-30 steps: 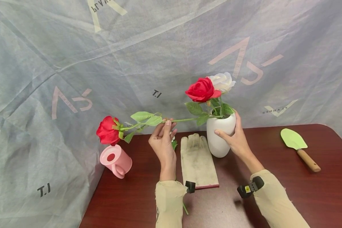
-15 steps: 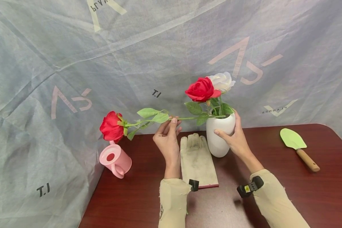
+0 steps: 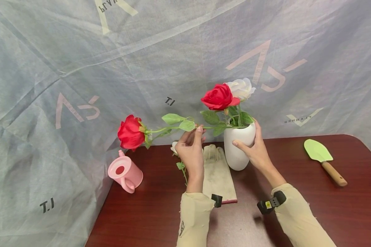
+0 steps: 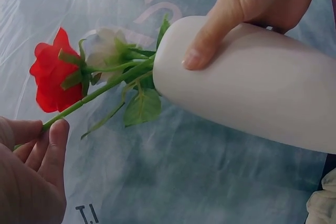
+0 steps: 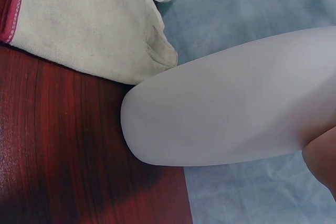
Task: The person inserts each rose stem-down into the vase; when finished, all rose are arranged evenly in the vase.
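Note:
My left hand [image 3: 191, 151] pinches the green stem of a red rose [image 3: 131, 133] between thumb and fingers. The rose lies nearly level, its bloom out to the left and its stem end at the mouth of a white vase [image 3: 238, 151]. In the left wrist view the stem [image 4: 105, 88] runs from the left fingertips to the vase's mouth. My right hand [image 3: 258, 149] grips the vase's upper right side, thumb across the front. Another red rose [image 3: 218, 97] and a white rose [image 3: 242, 88] stand in the vase with green leaves.
A beige work glove [image 3: 217, 175] lies left of the vase. Behind my left wrist a white flower [image 3: 174, 148] lies on the dark red table [image 3: 142, 219]. A pink watering can [image 3: 126, 173] stands left; a green trowel [image 3: 324, 161] lies right. A grey cloth [image 3: 185, 61] hangs behind.
My left hand has moved right, carrying the rose with it, so the stem reaches further over the vase's mouth. The bloom has risen slightly. The right hand and vase stay put.

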A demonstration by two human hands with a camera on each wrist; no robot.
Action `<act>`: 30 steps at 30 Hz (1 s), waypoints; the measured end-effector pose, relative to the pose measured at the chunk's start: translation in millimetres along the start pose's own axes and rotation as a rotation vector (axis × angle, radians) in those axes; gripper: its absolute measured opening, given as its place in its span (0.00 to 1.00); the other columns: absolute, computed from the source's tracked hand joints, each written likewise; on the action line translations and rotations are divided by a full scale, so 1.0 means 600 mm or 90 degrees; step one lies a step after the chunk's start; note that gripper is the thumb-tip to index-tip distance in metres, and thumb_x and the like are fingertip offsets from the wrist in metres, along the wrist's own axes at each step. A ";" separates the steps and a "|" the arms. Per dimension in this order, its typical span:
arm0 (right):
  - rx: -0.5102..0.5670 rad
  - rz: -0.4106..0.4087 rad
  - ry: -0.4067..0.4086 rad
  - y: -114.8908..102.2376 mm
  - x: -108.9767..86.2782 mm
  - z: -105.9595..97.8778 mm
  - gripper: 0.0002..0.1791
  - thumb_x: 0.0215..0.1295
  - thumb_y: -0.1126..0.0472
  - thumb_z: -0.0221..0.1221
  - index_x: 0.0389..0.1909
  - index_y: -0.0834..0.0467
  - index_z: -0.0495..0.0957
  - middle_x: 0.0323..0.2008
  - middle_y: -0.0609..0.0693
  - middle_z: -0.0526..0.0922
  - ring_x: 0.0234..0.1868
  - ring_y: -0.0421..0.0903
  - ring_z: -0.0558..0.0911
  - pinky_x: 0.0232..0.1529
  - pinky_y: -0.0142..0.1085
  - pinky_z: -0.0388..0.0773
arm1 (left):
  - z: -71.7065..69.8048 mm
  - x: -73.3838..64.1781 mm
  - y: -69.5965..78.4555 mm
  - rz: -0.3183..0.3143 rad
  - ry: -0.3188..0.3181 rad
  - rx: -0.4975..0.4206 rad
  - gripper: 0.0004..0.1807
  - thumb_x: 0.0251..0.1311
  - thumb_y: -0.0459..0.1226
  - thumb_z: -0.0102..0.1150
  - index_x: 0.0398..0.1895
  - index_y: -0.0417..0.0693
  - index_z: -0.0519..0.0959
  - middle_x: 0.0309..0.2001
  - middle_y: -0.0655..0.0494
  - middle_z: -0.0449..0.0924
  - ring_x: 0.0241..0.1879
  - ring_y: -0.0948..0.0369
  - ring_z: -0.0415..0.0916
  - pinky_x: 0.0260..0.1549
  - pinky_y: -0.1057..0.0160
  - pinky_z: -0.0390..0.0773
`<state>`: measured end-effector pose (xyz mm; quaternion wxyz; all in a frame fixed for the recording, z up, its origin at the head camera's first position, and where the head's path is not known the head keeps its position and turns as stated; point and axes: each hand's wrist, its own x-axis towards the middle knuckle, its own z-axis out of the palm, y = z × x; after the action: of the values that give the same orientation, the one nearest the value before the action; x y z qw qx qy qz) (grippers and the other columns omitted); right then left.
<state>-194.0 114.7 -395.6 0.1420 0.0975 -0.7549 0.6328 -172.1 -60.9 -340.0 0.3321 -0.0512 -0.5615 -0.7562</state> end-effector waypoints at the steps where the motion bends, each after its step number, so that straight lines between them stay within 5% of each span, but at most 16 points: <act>1: 0.000 0.000 0.001 0.001 0.000 0.000 0.52 0.56 0.63 0.65 0.73 0.53 0.39 0.64 0.59 0.58 0.55 0.53 0.67 0.49 0.47 0.67 | 0.002 -0.001 0.000 -0.001 -0.002 0.001 0.09 0.58 0.35 0.62 0.37 0.36 0.83 0.33 0.44 0.83 0.34 0.51 0.82 0.32 0.56 0.81; 11: 0.000 -0.008 0.000 0.001 -0.001 0.002 0.52 0.56 0.64 0.65 0.73 0.54 0.39 0.64 0.60 0.57 0.55 0.53 0.67 0.47 0.38 0.67 | 0.025 -0.010 0.009 -0.005 -0.025 0.002 0.08 0.57 0.29 0.61 0.36 0.29 0.81 0.32 0.36 0.82 0.33 0.39 0.79 0.30 0.46 0.79; 20: -0.005 0.001 0.004 0.000 -0.001 0.003 0.52 0.56 0.64 0.65 0.73 0.53 0.39 0.64 0.59 0.57 0.55 0.52 0.67 0.47 0.43 0.67 | 0.024 -0.010 -0.006 0.039 -0.044 0.038 0.12 0.58 0.36 0.63 0.37 0.34 0.83 0.30 0.42 0.83 0.30 0.44 0.81 0.28 0.57 0.81; 30: -0.007 -0.006 0.006 -0.001 0.000 0.003 0.53 0.56 0.64 0.65 0.72 0.56 0.38 0.65 0.60 0.56 0.57 0.54 0.66 0.50 0.49 0.66 | 0.041 -0.014 0.052 0.073 -0.058 0.118 0.06 0.56 0.27 0.61 0.33 0.30 0.83 0.28 0.39 0.82 0.28 0.43 0.80 0.27 0.57 0.81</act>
<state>-193.8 113.1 -395.3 0.1493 0.0970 -0.7574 0.6282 -155.5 -40.1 -309.0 0.3523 -0.0871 -0.6395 -0.6777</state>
